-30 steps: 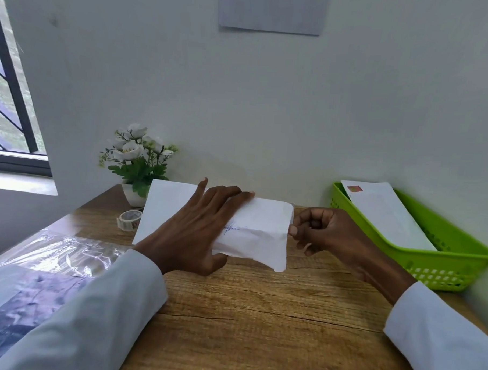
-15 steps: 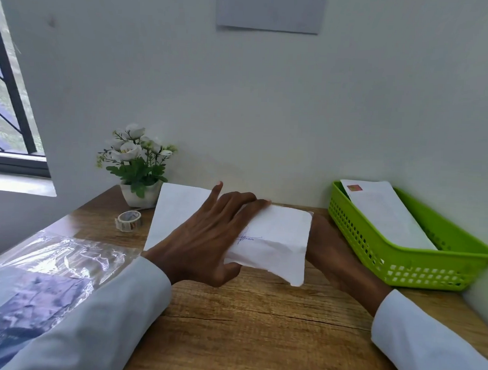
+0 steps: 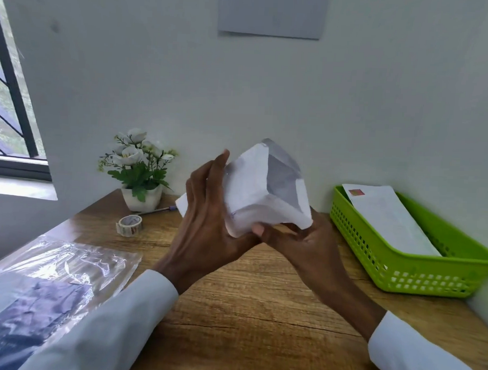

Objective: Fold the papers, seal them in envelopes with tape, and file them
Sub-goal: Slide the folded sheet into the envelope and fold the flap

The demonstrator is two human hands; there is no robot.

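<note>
Both hands hold a white envelope up above the wooden desk, its grey-lined mouth gaping toward me. My left hand grips its left side with the fingers upright. My right hand supports it from below, thumb on the lower edge. A folded white paper seems to sit inside; I cannot tell how far in. A small roll of tape lies on the desk to the left. A green basket at the right holds a sealed envelope.
A potted white flower stands by the wall at the back left, with a pen beside it. A clear plastic sleeve of papers lies at the near left. A window is at far left; the wall is close behind.
The envelope and paper were pressed flat on the desk under my left hand; now both hands have lifted them, and the envelope is bulged open and tilted toward me.
</note>
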